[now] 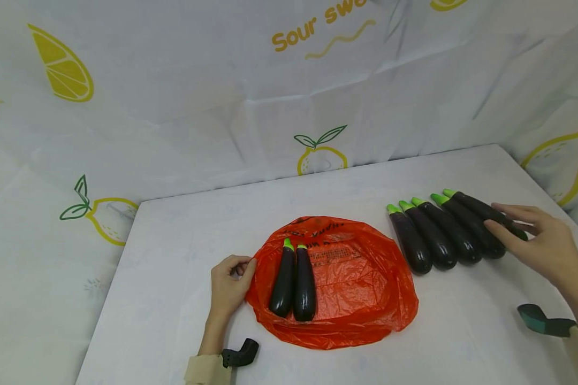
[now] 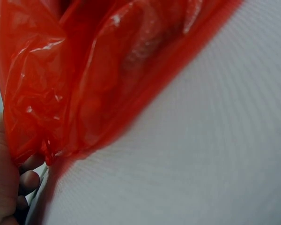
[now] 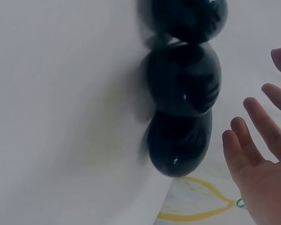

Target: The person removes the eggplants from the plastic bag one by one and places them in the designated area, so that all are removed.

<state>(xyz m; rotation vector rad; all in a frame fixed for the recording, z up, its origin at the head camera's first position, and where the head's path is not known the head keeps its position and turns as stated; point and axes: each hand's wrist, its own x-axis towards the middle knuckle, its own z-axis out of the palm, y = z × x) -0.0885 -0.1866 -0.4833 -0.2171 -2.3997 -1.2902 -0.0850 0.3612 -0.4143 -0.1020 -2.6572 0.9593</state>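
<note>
A red plastic bag lies spread with its mouth open, two dark eggplants side by side in its left part. My left hand pinches the bag's left rim; in the left wrist view the gathered red film meets the fingers. On the right, several eggplants with green stem ends lie in a slanted row. Over the rightmost eggplant is my right hand. The right wrist view shows that hand's fingers extended and spread, apart from the rounded end of the nearest eggplant.
The white table has its back edge against a white curtain printed with lemons. The leftmost eggplant of the row lies close beside the bag's right rim. Dark wrist devices are worn at both sleeves.
</note>
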